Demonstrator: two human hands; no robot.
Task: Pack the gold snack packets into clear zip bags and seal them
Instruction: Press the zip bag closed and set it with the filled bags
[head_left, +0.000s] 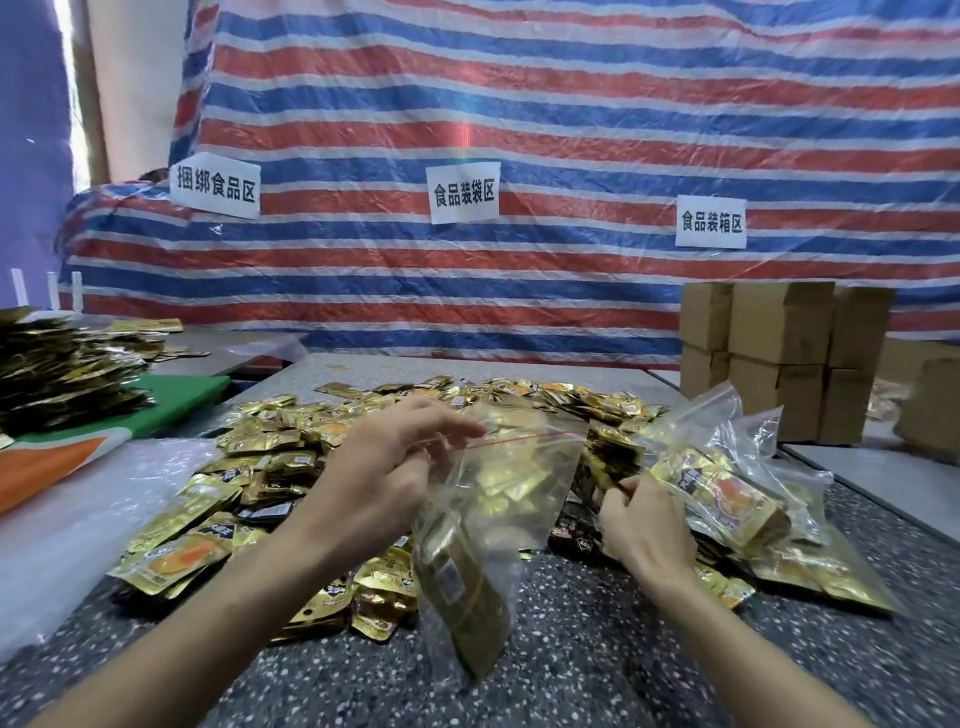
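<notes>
The left hand pinches the top edge of a clear zip bag between its fingers, just beside the bag's thin red zip line, and holds the bag upright and off the speckled surface. The mouth of the bag gapes open. The plastic is thin, creased and glossy, and a tight stack of packets stands on edge in its lower part, with a barcode label showing on one side.

The right hand is lower, to the right of the bag, with its fingers curled round a few gold snack packets at the edge of the loose heap that is spread across the surface. The packets are small, shiny foil pouches with black lettering and an orange picture.

Filled zip bags lie just right of the right hand. Behind them stand cardboard boxes against a red, white and blue striped tarp.
</notes>
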